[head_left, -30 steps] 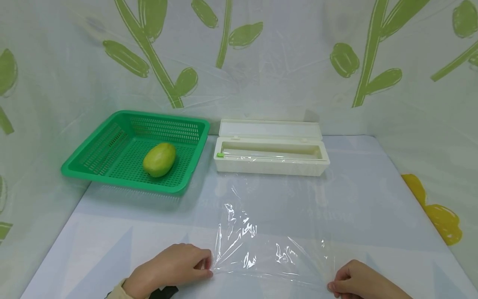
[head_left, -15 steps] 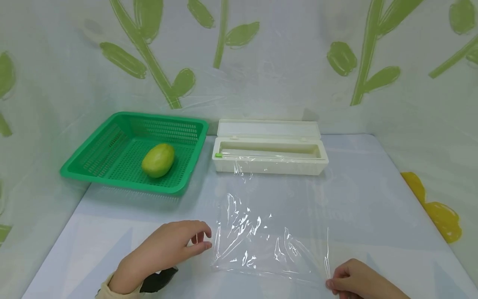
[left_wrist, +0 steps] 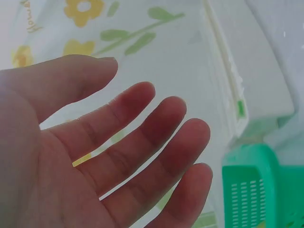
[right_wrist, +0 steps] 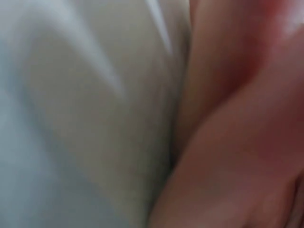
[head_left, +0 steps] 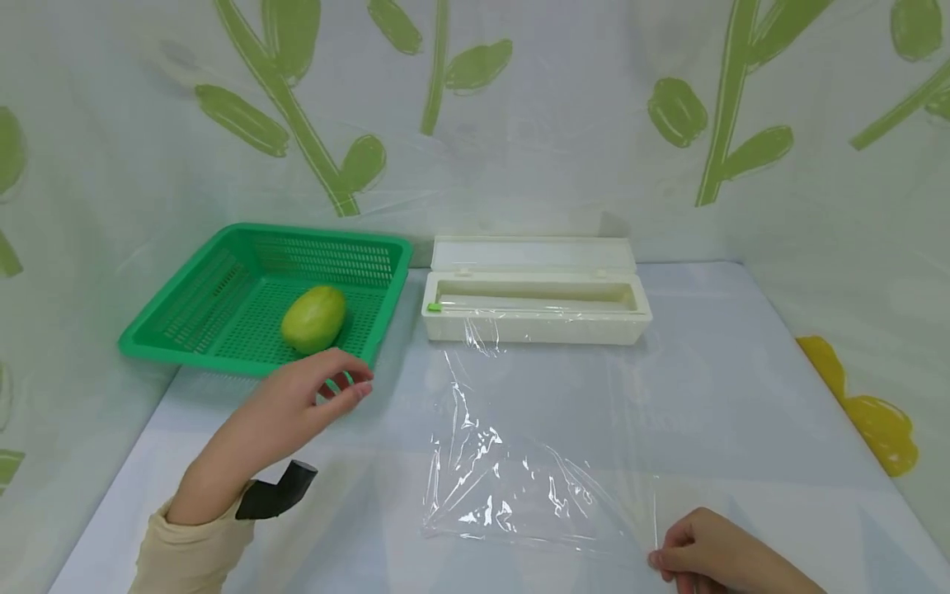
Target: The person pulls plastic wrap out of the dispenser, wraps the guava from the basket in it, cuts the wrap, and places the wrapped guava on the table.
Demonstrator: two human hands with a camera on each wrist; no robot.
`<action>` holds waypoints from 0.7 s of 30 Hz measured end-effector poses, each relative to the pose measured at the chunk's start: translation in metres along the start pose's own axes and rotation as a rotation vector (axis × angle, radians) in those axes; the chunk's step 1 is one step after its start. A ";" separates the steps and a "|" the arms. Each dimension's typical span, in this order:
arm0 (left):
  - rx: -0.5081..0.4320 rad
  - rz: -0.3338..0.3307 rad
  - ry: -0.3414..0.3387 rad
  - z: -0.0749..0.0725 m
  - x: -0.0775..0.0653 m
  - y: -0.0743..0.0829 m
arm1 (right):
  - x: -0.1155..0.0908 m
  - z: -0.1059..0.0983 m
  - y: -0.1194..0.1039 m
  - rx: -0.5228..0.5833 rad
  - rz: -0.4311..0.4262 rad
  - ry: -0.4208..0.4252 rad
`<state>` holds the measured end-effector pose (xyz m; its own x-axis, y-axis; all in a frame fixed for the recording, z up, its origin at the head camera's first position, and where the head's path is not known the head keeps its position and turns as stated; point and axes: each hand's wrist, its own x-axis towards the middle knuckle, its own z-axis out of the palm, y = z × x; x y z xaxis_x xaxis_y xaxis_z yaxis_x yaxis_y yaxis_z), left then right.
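A sheet of clear plastic wrap [head_left: 512, 470] stretches from the white dispenser box [head_left: 534, 328] toward the front of the table. At its near right corner my right hand [head_left: 716, 549] pinches the film; the right wrist view shows those fingers [right_wrist: 237, 123] up close and blurred. My left hand [head_left: 312, 404] holds nothing and hovers by the front rim of the green basket [head_left: 245, 318], fingers loosely bent and spread, as the left wrist view [left_wrist: 123, 137] also shows. Inside the basket lies a yellow-green, mango-like fruit [head_left: 315, 320].
The box's lid [head_left: 530, 253] stands raised at the back, with a film roll [head_left: 527, 303] inside and a small green slider [head_left: 434, 307] at the left end of its front edge. A leaf-patterned sheet [head_left: 519, 148] hangs behind the table.
My left hand has let go of the film's near left corner and moved up and left to the basket. My right hand stays at its corner.
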<state>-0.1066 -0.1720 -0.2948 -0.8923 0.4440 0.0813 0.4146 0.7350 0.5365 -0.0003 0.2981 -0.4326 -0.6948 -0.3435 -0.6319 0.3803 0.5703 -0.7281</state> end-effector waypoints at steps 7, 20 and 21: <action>0.054 0.001 0.008 -0.014 0.015 -0.004 | 0.001 0.003 0.001 0.017 0.028 -0.001; 0.080 -0.069 0.096 -0.034 0.052 -0.020 | 0.004 0.001 0.000 0.003 -0.016 0.000; 0.074 -0.085 0.100 -0.036 0.055 -0.022 | 0.004 0.001 0.000 0.004 -0.026 -0.004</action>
<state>-0.1716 -0.1821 -0.2718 -0.9365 0.3284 0.1232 0.3457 0.8052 0.4818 -0.0027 0.2958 -0.4352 -0.7022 -0.3608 -0.6138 0.3649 0.5579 -0.7454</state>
